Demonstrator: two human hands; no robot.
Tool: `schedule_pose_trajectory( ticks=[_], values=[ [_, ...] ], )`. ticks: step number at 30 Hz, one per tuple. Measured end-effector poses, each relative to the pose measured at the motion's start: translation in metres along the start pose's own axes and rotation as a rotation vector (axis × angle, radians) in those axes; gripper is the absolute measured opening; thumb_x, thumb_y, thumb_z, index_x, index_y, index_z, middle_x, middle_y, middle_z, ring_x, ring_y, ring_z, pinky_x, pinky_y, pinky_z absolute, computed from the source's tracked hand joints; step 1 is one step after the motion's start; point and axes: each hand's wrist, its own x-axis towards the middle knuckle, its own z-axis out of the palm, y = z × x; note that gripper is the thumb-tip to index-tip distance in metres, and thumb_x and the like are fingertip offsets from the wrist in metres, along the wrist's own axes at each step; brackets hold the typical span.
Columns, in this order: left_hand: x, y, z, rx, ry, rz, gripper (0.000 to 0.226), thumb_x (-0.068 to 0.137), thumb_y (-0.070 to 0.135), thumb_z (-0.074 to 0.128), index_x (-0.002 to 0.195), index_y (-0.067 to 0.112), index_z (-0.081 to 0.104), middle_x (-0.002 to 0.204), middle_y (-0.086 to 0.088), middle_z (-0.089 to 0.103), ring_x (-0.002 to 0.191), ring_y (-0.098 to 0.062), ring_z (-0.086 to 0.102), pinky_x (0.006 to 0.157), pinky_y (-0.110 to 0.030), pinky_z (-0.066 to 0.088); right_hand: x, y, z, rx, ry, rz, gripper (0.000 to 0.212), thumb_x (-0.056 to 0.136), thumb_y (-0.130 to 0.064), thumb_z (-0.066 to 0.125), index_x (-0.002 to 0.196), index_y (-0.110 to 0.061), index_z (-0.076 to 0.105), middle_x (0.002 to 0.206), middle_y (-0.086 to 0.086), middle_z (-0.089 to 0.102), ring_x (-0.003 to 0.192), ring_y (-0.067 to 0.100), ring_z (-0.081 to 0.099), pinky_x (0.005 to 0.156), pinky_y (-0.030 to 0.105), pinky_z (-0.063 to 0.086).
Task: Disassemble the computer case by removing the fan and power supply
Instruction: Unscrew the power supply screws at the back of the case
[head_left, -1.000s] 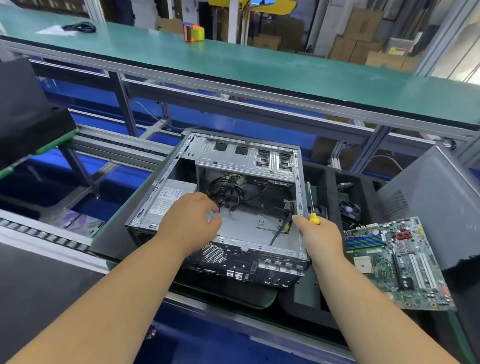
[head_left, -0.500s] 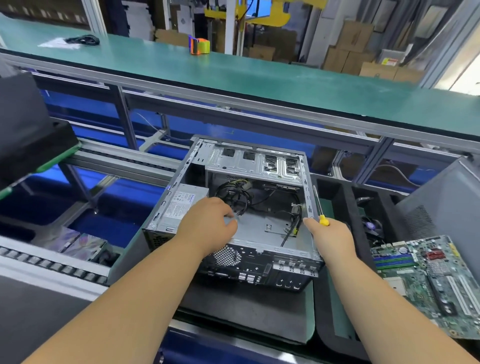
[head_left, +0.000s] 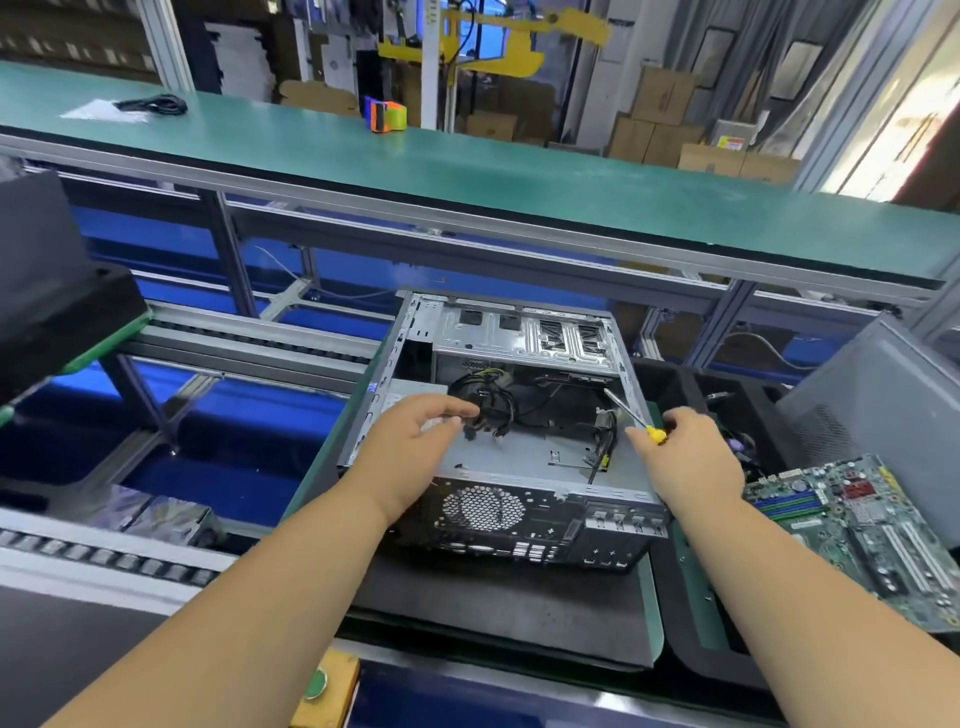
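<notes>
An open grey computer case (head_left: 524, 338) lies on a black mat, its rear panel with the round fan grille (head_left: 480, 506) facing me. The power supply (head_left: 402, 397) sits at the case's left side, mostly hidden by my left hand (head_left: 410, 447). That hand reaches into the case, fingers curled at a bundle of black cables (head_left: 485, 402); whether it grips them I cannot tell. My right hand (head_left: 685, 452) holds a screwdriver (head_left: 631, 415) with a yellow handle, its shaft pointing into the case's right side. No fan shows behind the grille.
A green motherboard (head_left: 862, 525) lies at the right beside a grey side panel (head_left: 883, 400). A black foam tray (head_left: 722, 395) with small parts sits behind it. A green conveyor bench (head_left: 467, 171) runs across the back. Roller rails (head_left: 104, 561) lie at the left.
My view has shifted left, so the case sits further right. My left hand moved from the case's near edge deeper toward the cables. My right hand lifted off the right rim, tilting the screwdriver inward.
</notes>
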Motion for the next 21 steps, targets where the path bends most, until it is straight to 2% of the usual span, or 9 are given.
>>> schedule_pose_trajectory(
  ticks=[2, 5, 7, 10, 12, 14, 17, 19, 21],
  values=[
    [-0.009, -0.002, -0.014, -0.007, 0.033, 0.018, 0.028, 0.096, 0.010, 0.053, 0.102, 0.029, 0.074, 0.111, 0.019, 0.066, 0.103, 0.018, 0.052, 0.080, 0.004, 0.035, -0.003, -0.005, -0.004, -0.022, 0.062, -0.040, 0.047, 0.089, -0.050, 0.062, 0.120, -0.016, 0.054, 0.119, 0.008, 0.056, 0.093, 0.035, 0.059, 0.067, 0.036, 0.038],
    [-0.018, -0.005, -0.036, -0.045, 0.087, -0.001, 0.029, 0.097, 0.011, 0.053, 0.100, 0.030, 0.074, 0.109, 0.018, 0.069, 0.105, 0.011, 0.056, 0.084, -0.003, 0.037, -0.007, -0.015, -0.007, 0.112, 0.073, 0.038, 0.030, 0.093, -0.042, 0.057, 0.107, -0.017, 0.052, 0.104, 0.007, 0.057, 0.079, 0.031, 0.052, 0.065, 0.035, 0.037],
    [-0.022, -0.005, -0.048, -0.083, 0.133, -0.044, 0.029, 0.098, 0.013, 0.051, 0.098, 0.032, 0.074, 0.106, 0.020, 0.069, 0.105, 0.010, 0.056, 0.084, -0.008, 0.037, -0.009, -0.016, -0.010, 0.188, 0.046, 0.095, 0.022, 0.092, -0.038, 0.056, 0.100, -0.017, 0.052, 0.094, 0.006, 0.059, 0.075, 0.029, 0.054, 0.062, 0.035, 0.038],
    [-0.026, -0.005, -0.060, -0.096, 0.169, -0.059, 0.030, 0.097, 0.013, 0.051, 0.097, 0.032, 0.074, 0.103, 0.023, 0.070, 0.103, 0.012, 0.057, 0.083, -0.007, 0.038, -0.013, -0.008, -0.012, 0.279, 0.019, 0.132, 0.019, 0.091, -0.034, 0.053, 0.097, -0.017, 0.055, 0.084, 0.007, 0.063, 0.071, 0.030, 0.060, 0.062, 0.036, 0.045],
    [-0.030, -0.004, -0.060, -0.093, 0.154, -0.047, 0.030, 0.097, 0.013, 0.051, 0.096, 0.032, 0.074, 0.102, 0.023, 0.070, 0.102, 0.013, 0.057, 0.082, -0.004, 0.037, -0.013, 0.004, -0.011, 0.270, 0.021, 0.130, 0.018, 0.095, -0.032, 0.049, 0.099, -0.017, 0.057, 0.081, 0.006, 0.062, 0.068, 0.026, 0.058, 0.059, 0.033, 0.042],
    [-0.033, -0.003, -0.055, -0.085, 0.129, -0.046, 0.029, 0.098, 0.013, 0.051, 0.097, 0.032, 0.074, 0.104, 0.022, 0.070, 0.103, 0.012, 0.057, 0.082, -0.005, 0.037, -0.012, 0.018, -0.008, 0.271, 0.007, 0.142, 0.019, 0.097, -0.031, 0.046, 0.095, -0.017, 0.060, 0.081, 0.009, 0.063, 0.067, 0.029, 0.056, 0.058, 0.033, 0.038],
    [-0.036, 0.000, -0.041, -0.053, 0.095, -0.050, 0.029, 0.098, 0.013, 0.051, 0.099, 0.032, 0.073, 0.109, 0.018, 0.069, 0.107, 0.006, 0.057, 0.084, -0.009, 0.038, -0.009, 0.037, -0.004, 0.308, -0.027, 0.179, 0.029, 0.099, -0.031, 0.046, 0.074, -0.017, 0.051, 0.068, 0.010, 0.056, 0.060, 0.028, 0.048, 0.056, 0.035, 0.035],
    [-0.036, 0.005, -0.030, -0.021, 0.080, -0.042, 0.029, 0.098, 0.013, 0.051, 0.100, 0.032, 0.073, 0.109, 0.017, 0.068, 0.102, 0.008, 0.057, 0.078, -0.004, 0.040, -0.007, 0.046, 0.000, 0.354, -0.037, 0.205, 0.035, 0.098, -0.030, 0.048, 0.066, -0.018, 0.045, 0.062, 0.006, 0.050, 0.060, 0.026, 0.044, 0.058, 0.035, 0.035],
    [-0.036, 0.009, -0.019, -0.005, 0.075, -0.034, 0.028, 0.098, 0.013, 0.052, 0.100, 0.032, 0.073, 0.109, 0.018, 0.066, 0.096, 0.014, 0.056, 0.071, 0.002, 0.038, -0.005, 0.052, 0.006, 0.398, -0.050, 0.244, 0.037, 0.096, -0.031, 0.052, 0.062, -0.017, 0.047, 0.058, 0.004, 0.049, 0.061, 0.026, 0.045, 0.062, 0.036, 0.039]
  ],
)
